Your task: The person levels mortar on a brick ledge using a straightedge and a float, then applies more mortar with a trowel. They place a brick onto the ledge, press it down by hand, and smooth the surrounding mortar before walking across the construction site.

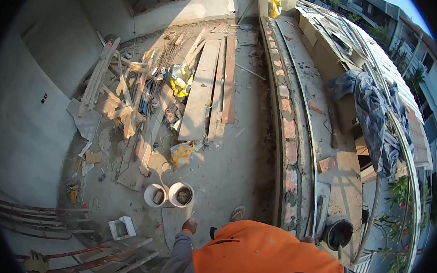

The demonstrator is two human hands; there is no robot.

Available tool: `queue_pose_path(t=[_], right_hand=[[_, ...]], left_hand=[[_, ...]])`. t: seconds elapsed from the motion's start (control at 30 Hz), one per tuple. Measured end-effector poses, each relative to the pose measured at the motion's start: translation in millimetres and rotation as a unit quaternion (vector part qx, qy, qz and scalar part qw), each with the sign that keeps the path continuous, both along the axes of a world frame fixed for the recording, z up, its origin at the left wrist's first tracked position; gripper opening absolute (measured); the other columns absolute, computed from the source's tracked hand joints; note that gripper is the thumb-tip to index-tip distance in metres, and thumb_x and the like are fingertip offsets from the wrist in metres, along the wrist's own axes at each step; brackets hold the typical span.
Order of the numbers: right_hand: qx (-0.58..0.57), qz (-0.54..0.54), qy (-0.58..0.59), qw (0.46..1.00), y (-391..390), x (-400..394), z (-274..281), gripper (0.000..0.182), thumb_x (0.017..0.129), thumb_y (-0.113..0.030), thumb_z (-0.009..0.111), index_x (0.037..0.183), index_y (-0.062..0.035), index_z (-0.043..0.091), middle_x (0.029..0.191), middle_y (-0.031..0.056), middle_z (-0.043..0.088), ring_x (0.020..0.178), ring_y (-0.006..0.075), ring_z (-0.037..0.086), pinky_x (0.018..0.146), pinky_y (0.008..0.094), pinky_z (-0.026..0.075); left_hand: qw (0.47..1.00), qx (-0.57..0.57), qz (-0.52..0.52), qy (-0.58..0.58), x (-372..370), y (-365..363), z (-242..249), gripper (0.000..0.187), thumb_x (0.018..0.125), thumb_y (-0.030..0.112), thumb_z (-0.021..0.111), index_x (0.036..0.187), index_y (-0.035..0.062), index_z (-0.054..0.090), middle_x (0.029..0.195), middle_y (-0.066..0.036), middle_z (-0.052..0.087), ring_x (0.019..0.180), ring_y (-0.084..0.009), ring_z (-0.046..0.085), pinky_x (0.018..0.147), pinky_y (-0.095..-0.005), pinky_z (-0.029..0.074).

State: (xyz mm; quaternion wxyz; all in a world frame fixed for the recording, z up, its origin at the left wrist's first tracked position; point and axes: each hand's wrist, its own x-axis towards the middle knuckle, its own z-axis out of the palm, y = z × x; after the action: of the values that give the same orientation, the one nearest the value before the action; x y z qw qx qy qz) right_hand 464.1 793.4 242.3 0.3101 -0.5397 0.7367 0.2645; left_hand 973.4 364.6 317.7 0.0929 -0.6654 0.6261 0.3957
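Observation:
My left hand [190, 225] hangs beside my orange vest [255, 252], its fingers curled. What it holds, if anything, is too small to make out. Just beyond it stand two white buckets [181, 195], side by side, with greyish lumps inside. A flat board [172, 224] lies on the floor by that hand. Only a bit of my right hand [307, 239] shows past the vest, near the low brick wall [290, 152]; its fingers are hidden. A dark bucket [338, 235] stands to the right of it, with a light handle-like piece [340, 254] at its near rim.
Planks [203, 90] and scrap timber [121, 105] cover the floor ahead. A metal rail [303, 96] runs along the brick wall. Blue-grey tarpaulin [372, 117] hangs at the right edge. Reddish poles [76, 268] and a white block-like frame [121, 228] lie to the left.

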Motion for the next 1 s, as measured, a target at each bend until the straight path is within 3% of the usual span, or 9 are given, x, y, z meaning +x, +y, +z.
queue_pose_path(t=[0.27, 0.33, 0.47, 0.53, 0.6, 0.63, 0.67, 0.73, 1.0], right_hand=[[0.071, -0.006, 0.007, 0.997, -2.8, -7.7, 2.7, 0.028, 0.092, -0.029, 0.046, 0.107, -0.0220, 0.069, 0.114, 0.0045, 0.065, 0.109, 0.0250, 0.061, 0.086, 0.0394, 0.051], [0.060, -0.138, -0.009, 0.989, -19.9, -11.9, 22.6, 0.029, 0.092, -0.030, 0.045, 0.107, -0.0225, 0.069, 0.114, 0.0044, 0.065, 0.109, 0.0242, 0.061, 0.090, 0.0383, 0.049], [0.032, -0.027, 0.006, 0.999, -18.9, -37.8, -42.5, 0.030, 0.088, -0.032, 0.051, 0.106, -0.0173, 0.070, 0.113, 0.0076, 0.066, 0.108, 0.0260, 0.061, 0.092, 0.0367, 0.048], [-0.077, -0.191, -0.011, 0.979, -3.8, -55.2, -106.3, 0.032, 0.082, -0.033, 0.057, 0.103, -0.0111, 0.070, 0.110, 0.0122, 0.066, 0.106, 0.0296, 0.061, 0.091, 0.0369, 0.048], [-0.100, -0.282, -0.047, 0.953, -15.9, -61.5, -98.9, 0.034, 0.078, -0.031, 0.060, 0.100, -0.0071, 0.070, 0.109, 0.0159, 0.066, 0.104, 0.0325, 0.061, 0.089, 0.0375, 0.049], [-0.105, -0.273, -0.038, 0.956, -22.8, -63.4, -99.8, 0.032, 0.079, -0.030, 0.060, 0.100, -0.0088, 0.070, 0.109, 0.0146, 0.066, 0.104, 0.0314, 0.062, 0.089, 0.0378, 0.049], [-0.111, -0.263, -0.030, 0.958, -29.0, -65.7, -102.4, 0.029, 0.081, -0.029, 0.060, 0.101, -0.0106, 0.071, 0.109, 0.0133, 0.066, 0.103, 0.0302, 0.062, 0.088, 0.0381, 0.050], [0.013, -0.114, -0.012, 0.993, -67.4, -67.3, -56.1, 0.027, 0.084, -0.027, 0.057, 0.102, -0.0128, 0.071, 0.110, 0.0098, 0.067, 0.104, 0.0283, 0.063, 0.088, 0.0387, 0.050], [0.097, -0.053, 0.043, 0.993, -185.7, -93.5, -20.3, 0.028, 0.090, -0.028, 0.048, 0.104, -0.0180, 0.070, 0.112, 0.0082, 0.066, 0.106, 0.0276, 0.063, 0.084, 0.0412, 0.051]], left_hand=[[1.000, -0.014, -0.004, -0.013, 5.6, -5.9, -1.6, 0.052, 0.082, 0.040, 0.057, 0.118, 0.0018, 0.058, 0.120, -0.022, 0.058, 0.111, -0.0377, 0.055, 0.094, -0.0423, 0.044], [1.000, -0.018, 0.009, -0.008, 9.4, -2.6, -5.0, 0.051, 0.082, 0.040, 0.058, 0.115, 0.0011, 0.058, 0.117, -0.022, 0.059, 0.108, -0.0385, 0.056, 0.092, -0.0429, 0.045], [0.999, 0.001, 0.033, -0.015, 18.8, 3.2, -6.8, 0.048, 0.081, 0.039, 0.059, 0.109, 0.0010, 0.060, 0.110, -0.022, 0.062, 0.103, -0.0382, 0.059, 0.088, -0.0436, 0.046], [0.999, 0.024, 0.042, -0.010, 17.1, 1.9, -3.2, 0.047, 0.081, 0.040, 0.059, 0.108, 0.0012, 0.061, 0.109, -0.022, 0.063, 0.102, -0.0380, 0.059, 0.087, -0.0435, 0.047], [0.994, 0.082, -0.036, -0.060, 7.6, 0.1, 10.6, 0.050, 0.080, 0.041, 0.060, 0.111, 0.0024, 0.061, 0.113, -0.021, 0.062, 0.106, -0.0362, 0.058, 0.090, -0.0415, 0.046], [0.938, 0.024, -0.327, -0.108, 36.6, -9.1, -52.6, 0.045, 0.083, 0.038, 0.058, 0.110, 0.0028, 0.062, 0.118, -0.022, 0.059, 0.109, -0.0356, 0.056, 0.092, -0.0408, 0.045], [0.938, 0.024, -0.328, -0.107, 29.4, -13.3, -49.3, 0.045, 0.083, 0.038, 0.058, 0.110, 0.0028, 0.062, 0.118, -0.022, 0.059, 0.109, -0.0356, 0.056, 0.092, -0.0408, 0.045], [0.997, 0.043, 0.032, -0.057, 10.4, -20.4, -32.6, 0.042, 0.084, 0.037, 0.057, 0.107, 0.0022, 0.064, 0.122, -0.023, 0.056, 0.112, -0.0354, 0.054, 0.094, -0.0404, 0.044], [1.000, 0.017, 0.019, 0.011, -63.3, -195.4, -30.3, 0.047, 0.082, 0.035, 0.060, 0.114, 0.0007, 0.061, 0.116, -0.021, 0.061, 0.112, -0.0374, 0.055, 0.093, -0.0432, 0.043]])
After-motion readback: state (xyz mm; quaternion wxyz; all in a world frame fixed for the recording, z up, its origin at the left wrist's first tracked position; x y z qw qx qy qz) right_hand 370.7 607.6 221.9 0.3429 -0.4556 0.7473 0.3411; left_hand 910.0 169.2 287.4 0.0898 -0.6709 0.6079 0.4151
